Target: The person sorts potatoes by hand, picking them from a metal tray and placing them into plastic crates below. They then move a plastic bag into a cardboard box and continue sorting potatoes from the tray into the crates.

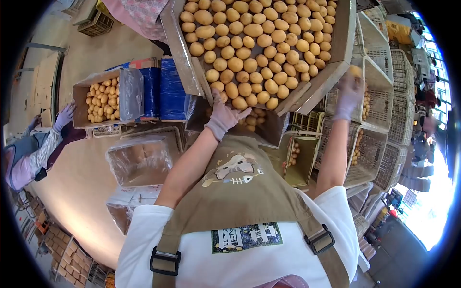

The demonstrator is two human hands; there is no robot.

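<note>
A wooden-edged sorting table (331, 91) holds many round, yellow-brown potato-like fruits (254, 65); their exact kind is hard to tell. At its front opening is my left hand (224, 115) in a pale purple glove, its fingers apart beside the nearest fruits, with nothing visible in it. Below that opening stands a plastic-lined carton (278, 134) with more of the fruits, partly covered by my left hand and apron. Off to the right, my gloved right hand (349, 93), smeared by motion, grips one yellow fruit (355, 71) above the plastic crates.
Stacked pale crates (377, 101) line the right side, some with fruits inside. A smaller open box (302, 165) stands near my right forearm. On the left are a filled carton (129, 96), a plastic-lined carton (139, 163) and a co-worker's gloved hand (65, 116). Another person's pink-patterned clothing (139, 17) shows behind the table.
</note>
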